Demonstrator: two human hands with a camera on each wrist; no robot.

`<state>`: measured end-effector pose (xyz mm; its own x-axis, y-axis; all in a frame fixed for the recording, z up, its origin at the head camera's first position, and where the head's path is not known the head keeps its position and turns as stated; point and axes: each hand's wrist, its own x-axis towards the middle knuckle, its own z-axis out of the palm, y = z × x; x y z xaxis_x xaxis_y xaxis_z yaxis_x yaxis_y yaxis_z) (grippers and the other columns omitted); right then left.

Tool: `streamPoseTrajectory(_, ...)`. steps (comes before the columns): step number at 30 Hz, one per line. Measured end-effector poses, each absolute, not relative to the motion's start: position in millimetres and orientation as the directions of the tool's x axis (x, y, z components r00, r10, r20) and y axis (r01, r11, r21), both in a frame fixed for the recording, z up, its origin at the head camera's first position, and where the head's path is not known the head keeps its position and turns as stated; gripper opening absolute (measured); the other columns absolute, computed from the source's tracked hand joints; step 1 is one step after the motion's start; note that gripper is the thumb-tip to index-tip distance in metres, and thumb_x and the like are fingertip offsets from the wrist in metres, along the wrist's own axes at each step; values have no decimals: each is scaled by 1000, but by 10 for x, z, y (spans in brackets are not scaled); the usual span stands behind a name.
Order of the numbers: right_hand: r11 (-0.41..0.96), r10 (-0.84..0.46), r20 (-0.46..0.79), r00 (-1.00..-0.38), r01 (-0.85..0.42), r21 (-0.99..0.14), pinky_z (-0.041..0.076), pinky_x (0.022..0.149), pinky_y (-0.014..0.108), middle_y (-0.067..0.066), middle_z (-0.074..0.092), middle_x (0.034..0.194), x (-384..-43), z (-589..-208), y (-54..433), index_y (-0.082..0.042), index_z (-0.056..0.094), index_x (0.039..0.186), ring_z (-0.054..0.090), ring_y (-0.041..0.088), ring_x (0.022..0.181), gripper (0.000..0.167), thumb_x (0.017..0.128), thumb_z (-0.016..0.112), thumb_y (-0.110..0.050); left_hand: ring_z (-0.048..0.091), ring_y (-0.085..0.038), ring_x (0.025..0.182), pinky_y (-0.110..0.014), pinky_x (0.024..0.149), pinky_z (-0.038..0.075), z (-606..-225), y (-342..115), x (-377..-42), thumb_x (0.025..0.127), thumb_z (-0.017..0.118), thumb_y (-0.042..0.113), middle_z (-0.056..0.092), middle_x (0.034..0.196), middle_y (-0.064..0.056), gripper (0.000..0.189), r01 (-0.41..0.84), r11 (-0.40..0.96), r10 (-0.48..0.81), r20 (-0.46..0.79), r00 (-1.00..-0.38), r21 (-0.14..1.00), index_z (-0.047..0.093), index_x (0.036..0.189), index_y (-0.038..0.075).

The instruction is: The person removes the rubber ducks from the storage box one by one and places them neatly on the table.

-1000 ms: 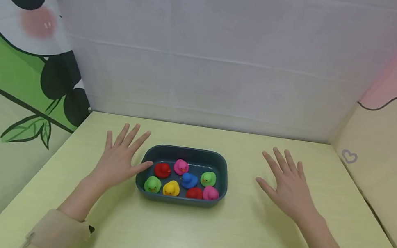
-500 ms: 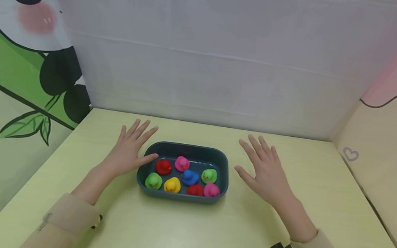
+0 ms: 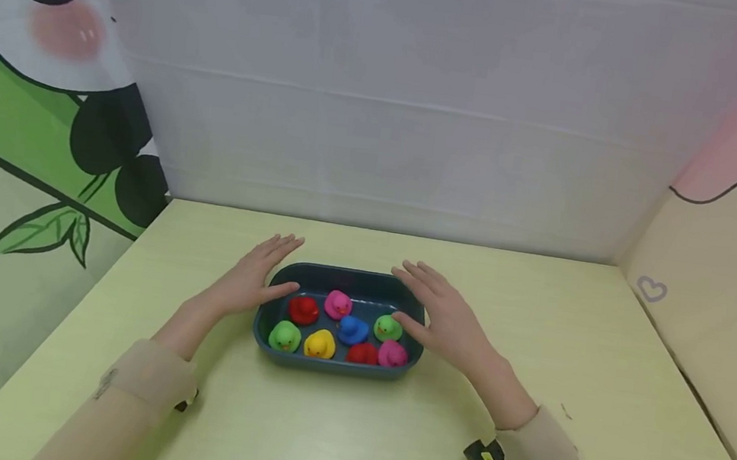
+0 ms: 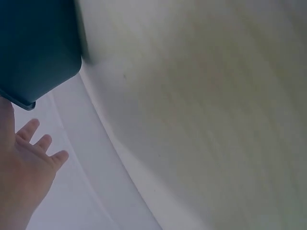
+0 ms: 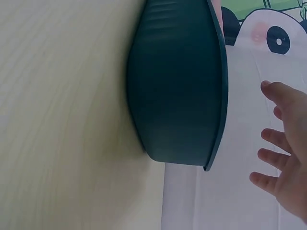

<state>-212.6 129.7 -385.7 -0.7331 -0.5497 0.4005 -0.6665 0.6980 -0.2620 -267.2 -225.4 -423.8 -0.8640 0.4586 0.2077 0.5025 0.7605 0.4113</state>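
Observation:
A dark blue-green plastic basin (image 3: 334, 366) stands on the table with several small rubber ducks inside, among them a yellow duck (image 3: 320, 344), a blue duck (image 3: 352, 330) and a pink duck (image 3: 338, 304). My left hand (image 3: 248, 281) is at the basin's left end, fingers straight, thumb reaching over the rim. Over the right end my right hand (image 3: 450, 320) hovers with extended fingers, its thumb near a green duck (image 3: 388, 328). Neither hand holds anything. In the right wrist view the right hand (image 5: 290, 148) is apart from the basin's wall (image 5: 177, 86).
The pale wooden table (image 3: 330, 432) runs back to a white cloth wall (image 3: 379, 147). Printed side panels stand at left and right, a green one (image 3: 0, 307) and a cream one (image 3: 725, 304). A small black device (image 3: 484, 455) sits at the right cuff.
My right hand has moved left, from well beside the basin to over its right end. My left hand has shifted slightly right, its fingers drawn closer together. The basin and ducks stay put.

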Motion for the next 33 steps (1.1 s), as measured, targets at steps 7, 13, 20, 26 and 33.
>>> streamPoseTrajectory(7,649,-567,355,-743,-669,-363,37,105,44,3,42,146,-2156,-3988,1083,-21,40,144,37,24,135,65,86,67,-33,24,-33,141,-58,108,23,-4282,-2271,-2722,83,67,47,28,154,-6,86,385,688,441,67,-895,615,19,151,28)
streamPoseTrajectory(13,607,-574,336,-747,-664,-437,41,102,40,0,47,141,-2183,-4138,918,-22,41,143,43,21,129,63,87,68,-29,37,-37,133,-56,103,34,-4319,-2255,-2740,85,68,40,36,149,-12,83,329,622,464,4,-886,710,20,151,26)
streamPoseTrajectory(20,587,-615,228,-755,-632,-506,42,100,41,0,51,139,-2243,-4169,770,-25,43,143,48,21,124,60,88,66,-30,33,-43,134,-57,104,31,-4318,-2249,-2747,87,66,34,30,152,-14,76,287,619,462,-43,-886,731,25,150,25)
streamPoseTrajectory(26,605,-651,140,-746,-621,-498,43,99,38,0,57,131,-2337,-4190,709,-19,50,137,52,19,119,52,89,65,-31,29,-42,136,-60,105,28,-4311,-2233,-2754,88,65,31,31,151,-11,69,294,603,475,-37,-879,741,31,147,21)
streamPoseTrajectory(33,633,-661,95,-745,-621,-463,46,93,31,-2,64,119,-2421,-4257,657,-15,63,121,55,17,108,38,87,68,-31,29,-40,137,-59,106,27,-4323,-2235,-2774,89,65,30,36,149,-11,63,299,614,477,-42,-878,731,37,144,20)
